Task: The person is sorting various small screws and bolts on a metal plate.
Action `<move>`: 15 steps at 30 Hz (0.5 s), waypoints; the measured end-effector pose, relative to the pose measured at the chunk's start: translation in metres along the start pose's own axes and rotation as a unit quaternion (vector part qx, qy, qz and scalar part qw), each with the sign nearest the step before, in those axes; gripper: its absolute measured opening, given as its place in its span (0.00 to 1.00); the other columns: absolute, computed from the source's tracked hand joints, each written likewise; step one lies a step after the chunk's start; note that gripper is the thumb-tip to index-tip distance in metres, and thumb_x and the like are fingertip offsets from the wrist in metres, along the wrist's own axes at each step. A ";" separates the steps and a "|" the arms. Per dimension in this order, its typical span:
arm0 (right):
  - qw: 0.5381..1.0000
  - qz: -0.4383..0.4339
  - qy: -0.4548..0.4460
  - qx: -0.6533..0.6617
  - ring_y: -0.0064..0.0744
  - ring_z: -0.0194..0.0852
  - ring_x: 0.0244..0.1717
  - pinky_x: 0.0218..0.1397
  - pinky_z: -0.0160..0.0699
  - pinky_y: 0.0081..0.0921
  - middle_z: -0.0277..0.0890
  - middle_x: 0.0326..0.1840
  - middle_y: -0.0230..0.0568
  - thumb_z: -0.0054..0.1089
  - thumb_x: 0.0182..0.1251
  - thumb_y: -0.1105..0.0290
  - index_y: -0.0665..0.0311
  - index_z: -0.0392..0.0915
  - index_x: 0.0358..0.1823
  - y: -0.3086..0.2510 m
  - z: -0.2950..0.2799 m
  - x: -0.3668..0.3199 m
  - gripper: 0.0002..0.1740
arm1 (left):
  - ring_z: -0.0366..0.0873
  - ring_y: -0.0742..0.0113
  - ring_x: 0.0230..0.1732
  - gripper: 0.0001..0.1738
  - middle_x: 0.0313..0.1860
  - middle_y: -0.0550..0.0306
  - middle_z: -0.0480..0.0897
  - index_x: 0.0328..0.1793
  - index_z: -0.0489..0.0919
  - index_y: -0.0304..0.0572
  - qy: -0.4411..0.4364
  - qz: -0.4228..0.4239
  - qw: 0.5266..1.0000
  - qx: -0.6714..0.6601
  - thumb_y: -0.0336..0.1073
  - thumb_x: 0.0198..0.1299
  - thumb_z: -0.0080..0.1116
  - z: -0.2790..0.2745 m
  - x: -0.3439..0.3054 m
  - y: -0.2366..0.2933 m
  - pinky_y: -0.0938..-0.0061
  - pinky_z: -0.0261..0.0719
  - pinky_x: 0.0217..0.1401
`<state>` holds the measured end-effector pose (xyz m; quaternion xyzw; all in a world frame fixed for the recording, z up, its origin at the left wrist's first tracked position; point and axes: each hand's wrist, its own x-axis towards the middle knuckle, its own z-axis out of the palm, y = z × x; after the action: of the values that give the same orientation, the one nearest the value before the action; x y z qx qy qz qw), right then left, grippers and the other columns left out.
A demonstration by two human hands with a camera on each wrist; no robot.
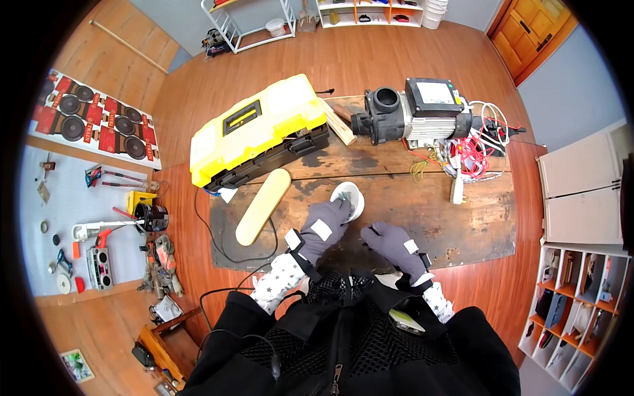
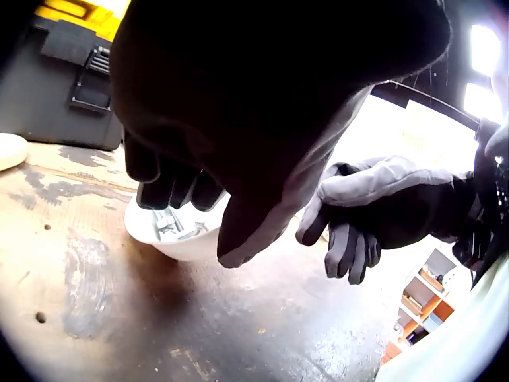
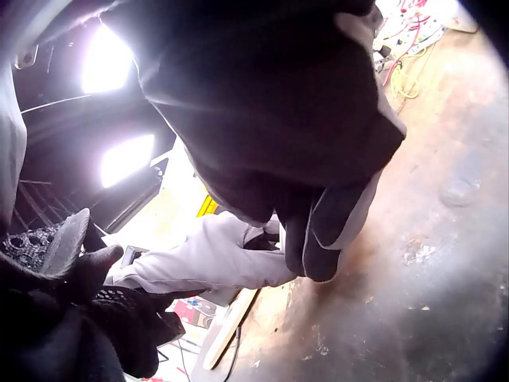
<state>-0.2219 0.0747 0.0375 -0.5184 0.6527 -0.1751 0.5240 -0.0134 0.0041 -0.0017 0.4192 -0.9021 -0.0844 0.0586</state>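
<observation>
A white bowl (image 1: 357,199) is on the worn wooden table, with small metal pieces (image 2: 169,224) inside. My gloved left hand (image 1: 325,224) grips its near left rim, thumb on the outer side and fingers over the inside. The palm and fingers cover part of the bowl in the left wrist view. To the right, my gloved right hand (image 1: 389,243) hovers close over the table's near part, apart from the bowl. Its fingers (image 2: 350,251) hang loosely curled, and nothing shows in them.
Left of the bowl lies a long yellowish rounded board (image 1: 264,206). Behind it is a yellow-lidded toolbox (image 1: 264,119). A pump (image 1: 422,119) stands at the back right beside tangled wires (image 1: 472,155) and wood strips (image 1: 339,124). A black cable (image 1: 206,228) crosses the left edge.
</observation>
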 end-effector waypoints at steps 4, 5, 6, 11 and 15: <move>0.992 -0.066 0.070 -0.076 0.57 0.83 0.42 0.48 0.80 0.46 0.84 0.38 0.55 0.57 0.70 0.53 0.59 0.83 0.52 -0.005 0.005 0.007 0.20 | 0.83 0.49 0.38 0.31 0.53 0.51 0.83 0.61 0.77 0.48 -0.031 -0.015 0.999 0.039 0.45 0.49 0.69 -0.012 0.006 -0.008 0.55 0.77 0.35; 0.985 -0.117 0.111 -0.066 0.57 0.83 0.42 0.48 0.80 0.47 0.84 0.37 0.56 0.56 0.70 0.55 0.58 0.83 0.52 -0.009 0.007 0.007 0.18 | 0.83 0.49 0.38 0.31 0.53 0.51 0.83 0.61 0.77 0.48 -0.031 -0.016 0.999 0.040 0.45 0.49 0.69 -0.008 0.007 -0.008 0.55 0.77 0.35; 0.985 -0.118 0.111 -0.066 0.57 0.83 0.42 0.48 0.80 0.47 0.84 0.37 0.56 0.56 0.70 0.55 0.58 0.83 0.52 -0.015 0.008 0.009 0.18 | 0.83 0.49 0.39 0.33 0.56 0.51 0.82 0.64 0.77 0.49 -0.070 -0.003 0.996 0.045 0.45 0.49 0.69 0.001 0.007 -0.010 0.56 0.77 0.36; 0.979 -0.098 0.090 -0.156 0.59 0.82 0.40 0.43 0.80 0.49 0.83 0.36 0.56 0.56 0.71 0.55 0.60 0.82 0.47 -0.025 0.010 0.018 0.16 | 0.77 0.53 0.61 0.32 0.64 0.52 0.77 0.68 0.78 0.57 -0.147 0.028 0.984 0.099 0.43 0.53 0.65 0.028 0.006 0.000 0.60 0.76 0.42; 0.959 -0.099 0.132 -0.230 0.60 0.81 0.38 0.42 0.79 0.51 0.82 0.34 0.56 0.56 0.71 0.54 0.60 0.83 0.41 0.018 0.010 0.023 0.17 | 0.72 0.52 0.70 0.30 0.66 0.51 0.76 0.65 0.79 0.57 -0.090 0.121 0.988 0.040 0.43 0.52 0.66 0.029 0.000 0.001 0.59 0.77 0.48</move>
<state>-0.2201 0.0652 0.0083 -0.6592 0.6841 -0.1382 0.2799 -0.0187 0.0077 -0.0295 0.2999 -0.9503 -0.0781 -0.0298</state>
